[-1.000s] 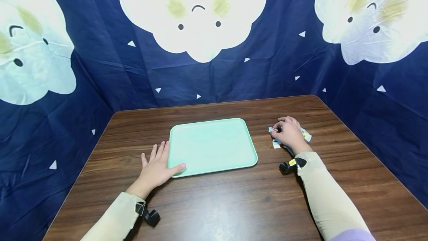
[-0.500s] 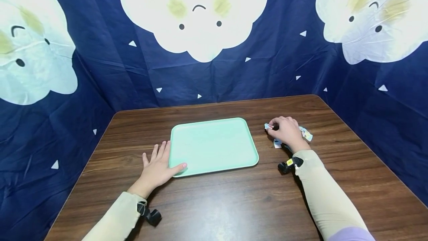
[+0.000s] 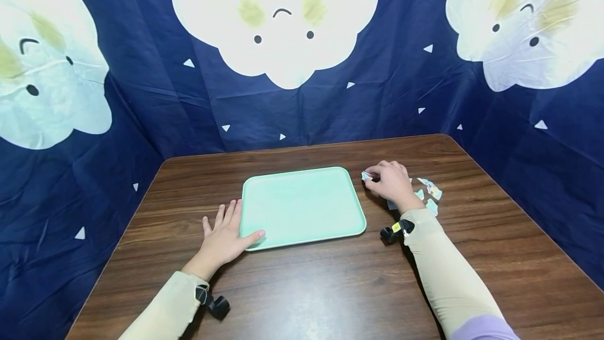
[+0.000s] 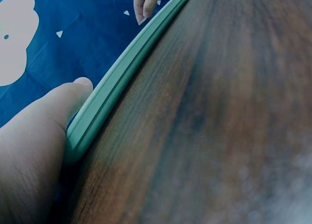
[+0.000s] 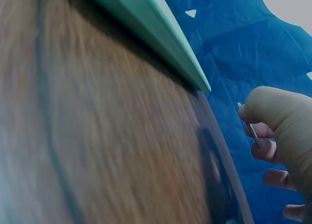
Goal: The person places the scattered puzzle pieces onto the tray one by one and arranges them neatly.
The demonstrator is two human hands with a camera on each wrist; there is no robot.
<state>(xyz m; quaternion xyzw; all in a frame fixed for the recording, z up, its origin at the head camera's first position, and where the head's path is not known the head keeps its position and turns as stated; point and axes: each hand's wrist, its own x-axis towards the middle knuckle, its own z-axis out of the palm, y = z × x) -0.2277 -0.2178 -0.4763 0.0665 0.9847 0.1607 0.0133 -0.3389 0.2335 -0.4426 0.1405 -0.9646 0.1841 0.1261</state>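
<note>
In the head view my right hand pinches a small, flat, light-blue puzzle piece between thumb and fingers, just right of the mint-green tray. The right wrist view shows that puzzle piece edge-on as a thin strip, held off the table. My left hand lies spread at the tray's near left corner, its thumb over the rim and its other fingers straight along the left side. Up close in the left wrist view, the thumb rests against the tray's rim.
Several other patterned puzzle pieces lie on the brown wooden table behind and beside my right forearm, some partly hidden by it. A dark blue cloth with cloud faces hangs around the table's far and side edges. Both wrists carry small black cameras.
My right hand has moved left toward the tray with the puzzle piece, uncovering more of the pieces behind it. The left hand and tray have stayed in place.
</note>
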